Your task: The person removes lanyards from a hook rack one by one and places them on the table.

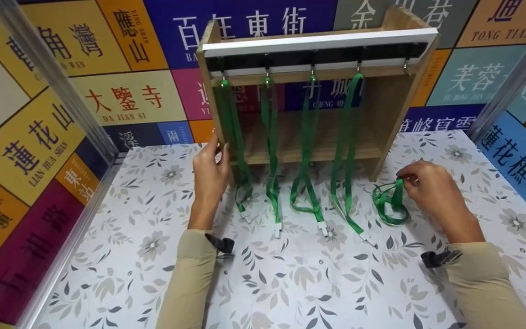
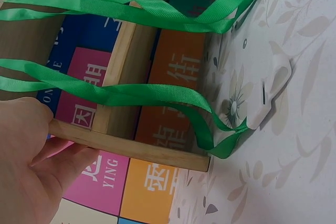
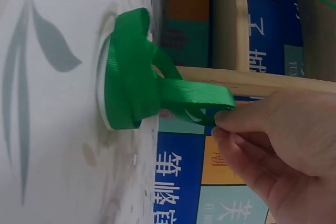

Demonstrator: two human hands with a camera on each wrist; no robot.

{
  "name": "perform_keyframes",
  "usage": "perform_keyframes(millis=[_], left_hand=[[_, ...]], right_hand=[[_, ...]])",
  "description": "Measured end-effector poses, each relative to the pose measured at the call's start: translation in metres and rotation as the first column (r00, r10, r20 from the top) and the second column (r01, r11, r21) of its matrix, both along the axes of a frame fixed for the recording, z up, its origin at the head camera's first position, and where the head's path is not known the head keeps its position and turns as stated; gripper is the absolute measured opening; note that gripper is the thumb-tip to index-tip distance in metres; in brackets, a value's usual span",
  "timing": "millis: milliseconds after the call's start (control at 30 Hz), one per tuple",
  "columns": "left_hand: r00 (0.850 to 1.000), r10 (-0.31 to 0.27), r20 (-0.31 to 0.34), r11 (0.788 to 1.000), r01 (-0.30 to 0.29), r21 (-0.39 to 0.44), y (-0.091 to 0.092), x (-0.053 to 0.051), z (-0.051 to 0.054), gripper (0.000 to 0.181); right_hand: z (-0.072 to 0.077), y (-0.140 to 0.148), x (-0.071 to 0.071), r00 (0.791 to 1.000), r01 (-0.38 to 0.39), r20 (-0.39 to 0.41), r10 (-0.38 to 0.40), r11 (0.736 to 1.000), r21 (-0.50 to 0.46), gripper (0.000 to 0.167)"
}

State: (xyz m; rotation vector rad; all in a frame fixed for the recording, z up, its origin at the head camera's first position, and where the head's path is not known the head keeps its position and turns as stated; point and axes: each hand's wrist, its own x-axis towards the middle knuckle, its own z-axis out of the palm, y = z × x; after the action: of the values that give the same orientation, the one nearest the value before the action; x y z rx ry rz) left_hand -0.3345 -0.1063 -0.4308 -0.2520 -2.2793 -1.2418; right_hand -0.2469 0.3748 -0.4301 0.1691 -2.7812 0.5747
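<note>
A wooden rack [image 1: 263, 157] stands on the table with a row of metal hooks along its top bar. From all but the rightmost hook [image 1: 407, 68] hang green lanyards [image 1: 308, 141], their white plastic clips [image 1: 322, 227] lying on the table. My left hand [image 1: 210, 171] grips the edge of the rack's left side panel [image 2: 136, 148]. At the rack's right foot, my right hand [image 1: 436, 194] pinches a loop of a loose, bunched-up green lanyard [image 3: 131, 72] between thumb and fingers. Most of that lanyard rests on the table.
A flower-patterned cloth [image 1: 281, 288] covers the table. Colourful panels with Chinese characters [image 1: 126, 98] stand behind and at both sides. Clear posts [image 1: 57, 77] rise at the left and right corners. The hanging lanyards cross the rack's front.
</note>
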Motion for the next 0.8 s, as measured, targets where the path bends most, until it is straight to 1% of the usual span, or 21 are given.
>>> perform_keyframes(millis=[100, 167, 300, 400, 533, 667, 767, 800], left_hand=[[1.000, -0.004, -0.021, 1.000, 0.004, -0.002, 0.000, 0.000, 0.000, 0.043], [1.000, 0.001, -0.023, 1.000, -0.001, -0.006, 0.000, 0.000, 0.000, 0.044], [1.000, 0.012, -0.011, 1.000, -0.012, -0.014, 0.001, 0.000, 0.001, 0.044], [1.000, 0.012, -0.008, 1.000, -0.012, -0.014, 0.001, 0.000, 0.001, 0.043], [1.000, 0.008, -0.009, 1.000, -0.008, -0.006, 0.001, 0.001, 0.001, 0.043], [1.000, 0.007, -0.011, 1.000, -0.007, -0.003, 0.000, 0.001, 0.000, 0.043], [1.000, 0.006, -0.009, 1.000, -0.006, -0.009, 0.000, 0.000, 0.000, 0.042], [1.000, 0.005, -0.006, 1.000, -0.005, -0.012, 0.000, 0.000, 0.000, 0.042]], right_hand=[[-0.004, -0.001, -0.001, 0.999, -0.032, 0.024, 0.032, 0.999, 0.019, 0.025], [-0.007, -0.001, -0.002, 0.999, -0.028, 0.045, 0.027, 0.999, 0.026, 0.026], [-0.013, 0.002, -0.004, 0.995, 0.050, 0.082, -0.049, 0.999, -0.001, 0.025], [-0.016, 0.005, -0.005, 0.987, 0.089, 0.140, -0.083, 0.995, -0.036, 0.025], [-0.017, 0.002, -0.006, 0.974, 0.062, 0.222, -0.050, 0.997, -0.050, 0.027], [-0.014, -0.002, -0.005, 0.971, 0.016, 0.238, -0.005, 0.999, -0.043, 0.034], [-0.010, -0.004, -0.004, 0.967, 0.017, 0.256, -0.006, 0.999, -0.041, 0.041], [-0.008, -0.005, -0.003, 0.963, 0.026, 0.268, -0.013, 0.999, -0.043, 0.041]])
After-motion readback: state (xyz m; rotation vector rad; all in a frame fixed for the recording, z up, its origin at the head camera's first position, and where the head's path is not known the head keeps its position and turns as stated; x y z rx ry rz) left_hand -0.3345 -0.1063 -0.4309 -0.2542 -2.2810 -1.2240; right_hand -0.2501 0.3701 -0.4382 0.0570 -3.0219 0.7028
